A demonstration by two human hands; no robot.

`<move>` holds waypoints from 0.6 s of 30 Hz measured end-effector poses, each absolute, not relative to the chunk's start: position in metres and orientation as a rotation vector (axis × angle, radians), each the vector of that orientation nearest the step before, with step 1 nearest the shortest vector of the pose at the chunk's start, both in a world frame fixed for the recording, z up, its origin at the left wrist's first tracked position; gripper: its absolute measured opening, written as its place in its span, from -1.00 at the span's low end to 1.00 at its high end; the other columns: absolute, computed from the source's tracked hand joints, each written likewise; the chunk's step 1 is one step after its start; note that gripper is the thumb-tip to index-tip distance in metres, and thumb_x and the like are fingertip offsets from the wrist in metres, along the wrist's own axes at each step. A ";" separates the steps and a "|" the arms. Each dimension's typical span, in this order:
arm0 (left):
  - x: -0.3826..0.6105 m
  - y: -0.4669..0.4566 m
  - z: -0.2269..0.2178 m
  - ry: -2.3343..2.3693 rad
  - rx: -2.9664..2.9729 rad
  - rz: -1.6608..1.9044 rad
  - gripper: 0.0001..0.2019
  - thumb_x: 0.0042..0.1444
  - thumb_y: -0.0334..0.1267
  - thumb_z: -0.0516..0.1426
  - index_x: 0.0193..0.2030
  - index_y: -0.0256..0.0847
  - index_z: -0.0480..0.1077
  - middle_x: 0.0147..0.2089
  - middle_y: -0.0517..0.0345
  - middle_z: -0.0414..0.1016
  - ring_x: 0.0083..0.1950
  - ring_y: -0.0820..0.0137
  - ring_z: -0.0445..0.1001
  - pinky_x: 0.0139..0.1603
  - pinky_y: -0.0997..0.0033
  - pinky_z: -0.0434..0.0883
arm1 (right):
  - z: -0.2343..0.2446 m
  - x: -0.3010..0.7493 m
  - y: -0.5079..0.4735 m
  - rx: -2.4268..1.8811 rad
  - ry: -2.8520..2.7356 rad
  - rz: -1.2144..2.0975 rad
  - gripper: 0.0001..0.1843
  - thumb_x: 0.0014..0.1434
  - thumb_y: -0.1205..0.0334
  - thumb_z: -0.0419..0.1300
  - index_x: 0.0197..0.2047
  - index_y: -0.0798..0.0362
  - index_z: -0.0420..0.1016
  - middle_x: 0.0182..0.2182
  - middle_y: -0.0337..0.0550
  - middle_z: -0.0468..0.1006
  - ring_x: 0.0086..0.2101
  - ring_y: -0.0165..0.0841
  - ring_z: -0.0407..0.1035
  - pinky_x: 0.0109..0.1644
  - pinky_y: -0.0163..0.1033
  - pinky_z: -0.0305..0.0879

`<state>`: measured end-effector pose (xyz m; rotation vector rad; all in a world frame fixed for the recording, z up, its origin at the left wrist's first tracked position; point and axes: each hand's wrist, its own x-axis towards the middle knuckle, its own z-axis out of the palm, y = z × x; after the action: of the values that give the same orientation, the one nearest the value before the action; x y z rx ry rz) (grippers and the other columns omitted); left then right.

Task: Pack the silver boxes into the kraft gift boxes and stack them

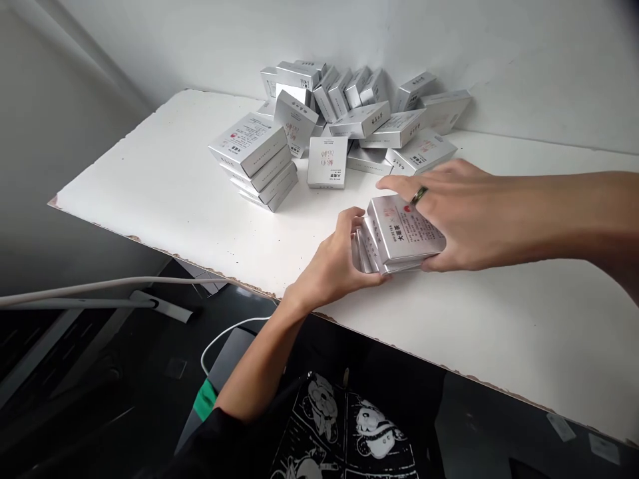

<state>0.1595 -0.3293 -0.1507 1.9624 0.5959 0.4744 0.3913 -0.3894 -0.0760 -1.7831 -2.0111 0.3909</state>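
Both hands hold a small leaning stack of silver boxes (399, 234) on the white table (164, 193). My left hand (335, 265) grips the stack's left end, fingers curled against the boxes. My right hand (462, 213), with a dark ring on one finger, lies over the top and right side of the stack, thumb underneath at the front. The top box shows red and black print.
A neat stack of silver boxes (257, 159) stands at the middle left. Behind it a loose heap of several more boxes (369, 110) lies against the white wall. A white cable (90, 287) and dark floor lie below the table's chipped front edge.
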 end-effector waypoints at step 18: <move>0.152 -0.317 -0.141 0.517 1.902 0.348 -0.28 0.07 -0.31 0.39 0.34 -0.06 0.22 0.27 -0.03 0.48 0.31 -0.03 0.52 0.32 -0.20 0.56 | -0.064 0.384 -0.406 -1.755 -2.369 0.457 -0.19 0.01 -0.54 0.34 0.09 -0.09 0.52 -0.40 -0.26 0.47 -0.50 -0.40 0.31 -0.36 -0.14 0.24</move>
<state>0.1524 -0.3173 -0.1413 1.9021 0.5170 0.3482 0.3837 -0.4056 -0.0640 -1.7550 -2.3689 0.4570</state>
